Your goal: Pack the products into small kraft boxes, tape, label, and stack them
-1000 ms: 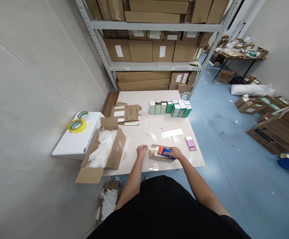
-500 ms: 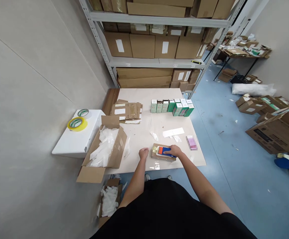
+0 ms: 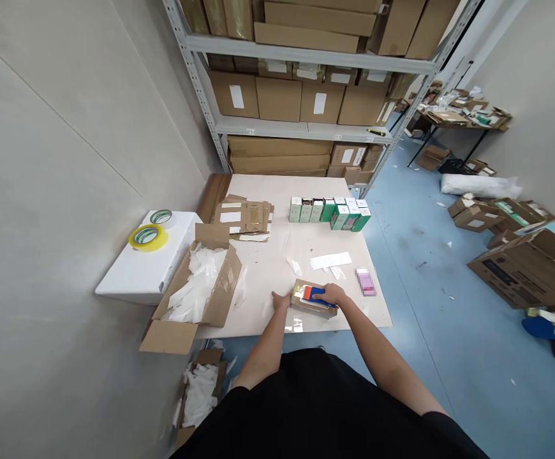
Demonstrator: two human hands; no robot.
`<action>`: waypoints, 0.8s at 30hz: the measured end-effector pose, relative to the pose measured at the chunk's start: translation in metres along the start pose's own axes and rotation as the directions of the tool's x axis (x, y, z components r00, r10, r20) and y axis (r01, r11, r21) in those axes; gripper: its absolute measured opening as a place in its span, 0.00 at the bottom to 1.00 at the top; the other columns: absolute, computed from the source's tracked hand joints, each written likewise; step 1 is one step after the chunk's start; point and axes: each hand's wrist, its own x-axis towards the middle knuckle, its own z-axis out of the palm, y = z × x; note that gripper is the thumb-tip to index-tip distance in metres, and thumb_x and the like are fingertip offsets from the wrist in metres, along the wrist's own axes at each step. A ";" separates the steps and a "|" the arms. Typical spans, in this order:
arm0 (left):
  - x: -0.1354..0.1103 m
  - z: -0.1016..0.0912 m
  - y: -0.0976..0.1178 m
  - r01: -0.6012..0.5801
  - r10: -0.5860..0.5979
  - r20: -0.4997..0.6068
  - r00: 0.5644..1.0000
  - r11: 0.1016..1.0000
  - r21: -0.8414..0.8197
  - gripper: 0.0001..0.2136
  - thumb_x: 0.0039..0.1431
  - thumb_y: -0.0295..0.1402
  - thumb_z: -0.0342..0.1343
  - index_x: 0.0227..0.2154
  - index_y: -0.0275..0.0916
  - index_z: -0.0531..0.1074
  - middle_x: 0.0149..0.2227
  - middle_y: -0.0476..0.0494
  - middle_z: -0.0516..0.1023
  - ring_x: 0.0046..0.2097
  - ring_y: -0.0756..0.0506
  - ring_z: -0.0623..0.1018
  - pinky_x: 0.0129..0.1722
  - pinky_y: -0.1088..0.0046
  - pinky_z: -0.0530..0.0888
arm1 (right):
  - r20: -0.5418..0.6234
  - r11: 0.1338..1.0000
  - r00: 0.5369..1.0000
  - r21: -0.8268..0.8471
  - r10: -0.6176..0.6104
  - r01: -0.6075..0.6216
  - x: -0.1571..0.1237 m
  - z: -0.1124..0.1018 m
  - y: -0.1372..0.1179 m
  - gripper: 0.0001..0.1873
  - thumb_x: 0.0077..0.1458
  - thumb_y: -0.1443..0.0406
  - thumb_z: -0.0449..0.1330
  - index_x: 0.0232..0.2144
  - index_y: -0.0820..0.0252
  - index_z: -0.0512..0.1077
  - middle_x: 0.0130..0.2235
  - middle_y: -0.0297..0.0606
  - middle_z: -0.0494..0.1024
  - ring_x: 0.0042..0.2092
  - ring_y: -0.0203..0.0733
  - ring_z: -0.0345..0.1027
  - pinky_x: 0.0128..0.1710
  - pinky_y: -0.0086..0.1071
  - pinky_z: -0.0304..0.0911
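Observation:
A small brown cardboard box lies near the table's front edge, with shiny tape over its left end. My right hand is closed around a blue and orange tape dispenser, which rests on top of this box. At the box's left end is my left hand, its thumb spread away from the fingers. Those fingers reach the box's side, and their tips are hard to make out.
White paper strips and a pink pixelated item lie beyond the box. Green and white boxes stand at the back right, flattened cardboard at the back left. An open carton of white packing material stands left, beside tape rolls.
My left hand has moved right to the box's end and its fist has opened, thumb out. The right hand keeps the dispenser on the box. The camera view has shifted slightly.

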 end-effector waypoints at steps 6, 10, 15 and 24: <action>-0.004 0.002 0.014 0.061 -0.057 -0.072 0.996 0.997 0.052 0.19 0.68 0.40 0.46 0.49 0.38 0.79 0.51 0.36 0.82 0.51 0.40 0.81 0.48 0.70 0.73 | 0.012 0.998 1.000 0.069 0.011 -0.012 0.005 -0.006 -0.001 0.29 0.44 0.40 0.68 0.30 0.59 0.80 0.36 0.49 0.84 0.37 0.53 0.78 0.33 0.35 0.64; 0.002 0.007 0.029 0.034 -0.032 -0.020 0.999 0.992 0.122 0.18 0.69 0.43 0.48 0.42 0.39 0.80 0.46 0.38 0.84 0.48 0.41 0.81 0.44 0.72 0.72 | -0.047 0.998 0.997 0.045 0.056 -0.054 0.005 -0.010 -0.006 0.30 0.41 0.41 0.71 0.34 0.60 0.80 0.40 0.51 0.84 0.42 0.55 0.78 0.35 0.35 0.65; 0.002 0.018 0.039 0.109 -0.104 -0.031 0.994 0.960 0.260 0.21 0.73 0.41 0.41 0.42 0.38 0.79 0.48 0.33 0.82 0.49 0.39 0.80 0.44 0.69 0.72 | -0.071 0.996 0.995 -0.063 0.065 -0.069 -0.001 -0.013 -0.016 0.32 0.47 0.40 0.68 0.41 0.59 0.79 0.47 0.50 0.83 0.47 0.54 0.78 0.38 0.34 0.67; -0.009 0.038 0.043 0.175 -0.162 -0.067 0.984 0.903 0.391 0.23 0.75 0.43 0.32 0.52 0.40 0.72 0.50 0.32 0.81 0.52 0.37 0.80 0.47 0.64 0.72 | -0.037 0.975 0.987 -0.157 0.155 -0.159 -0.032 -0.052 0.051 0.32 0.48 0.42 0.68 0.43 0.62 0.78 0.47 0.51 0.82 0.47 0.55 0.78 0.37 0.34 0.66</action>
